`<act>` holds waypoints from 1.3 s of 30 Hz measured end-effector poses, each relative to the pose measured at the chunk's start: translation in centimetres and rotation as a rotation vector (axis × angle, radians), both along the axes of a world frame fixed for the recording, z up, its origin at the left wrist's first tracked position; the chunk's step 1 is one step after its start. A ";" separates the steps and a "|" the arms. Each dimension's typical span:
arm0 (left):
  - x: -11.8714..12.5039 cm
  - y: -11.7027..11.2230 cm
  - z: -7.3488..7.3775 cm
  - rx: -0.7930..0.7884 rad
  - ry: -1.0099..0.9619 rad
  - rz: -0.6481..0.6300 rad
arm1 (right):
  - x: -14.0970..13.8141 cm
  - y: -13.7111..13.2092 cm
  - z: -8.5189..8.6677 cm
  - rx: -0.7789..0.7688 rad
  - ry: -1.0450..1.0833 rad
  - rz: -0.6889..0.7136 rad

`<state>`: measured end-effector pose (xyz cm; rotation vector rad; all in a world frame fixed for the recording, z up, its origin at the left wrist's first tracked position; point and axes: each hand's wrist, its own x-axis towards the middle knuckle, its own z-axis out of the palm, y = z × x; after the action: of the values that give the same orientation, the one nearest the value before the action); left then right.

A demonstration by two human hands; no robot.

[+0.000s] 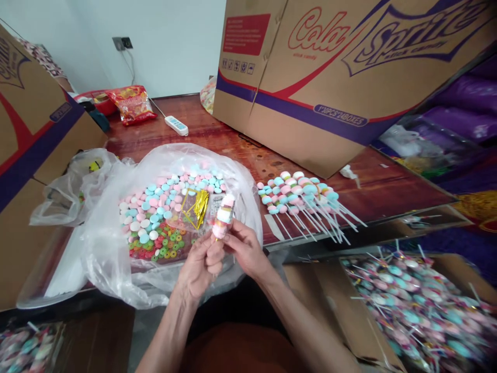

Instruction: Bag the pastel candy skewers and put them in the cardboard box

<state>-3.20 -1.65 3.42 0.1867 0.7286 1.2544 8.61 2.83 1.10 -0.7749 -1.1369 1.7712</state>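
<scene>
My left hand (205, 259) is closed around the lower end of a marshmallow candy stick (224, 215), which stands nearly upright and seems to be in a clear wrapper. At the base of the candy, the thumb and fingers of my right hand (246, 249) pinch the wrapper. A bit of gold shows between the hands, too small to make out. Just behind them, gold twist ties (201, 207) lie in a clear tray. Pink, blue and white candies (153, 204) and coloured gummy rings (165, 246) spread over a plastic sheet (104, 264).
Unwrapped candy sticks (298, 194) lie in a pile on the wooden table (217, 129). A large carton (295, 93) stands behind them. Wrapped sticks fill an open box (419, 305) at lower right. A thermometer (176, 125) and a red snack bag (132, 105) lie at the back.
</scene>
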 end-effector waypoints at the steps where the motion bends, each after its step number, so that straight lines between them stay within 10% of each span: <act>1: 0.0 -0.1 0.1 -0.004 0.002 -0.036 | 0.4 0.1 0.2 0.074 -0.057 0.027; 12: 2.7 -0.3 -2.6 0.249 0.894 0.272 | 0.9 -1.1 -0.7 0.540 -0.601 -0.323; 20: 3.3 0.5 -2.6 0.093 0.455 0.194 | 2.4 -1.3 0.1 0.199 -0.429 -0.194; 29: 4.0 1.2 -0.7 -0.133 0.146 0.108 | 4.7 -1.0 -0.9 1.135 -0.737 -0.442; 39: 4.9 1.3 1.9 -0.249 0.163 0.093 | 5.4 0.1 -0.4 1.422 -0.993 -0.477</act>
<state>1.74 -0.36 5.29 0.0510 1.0374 1.2338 13.97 2.91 0.66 -0.8220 -2.1305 -0.1626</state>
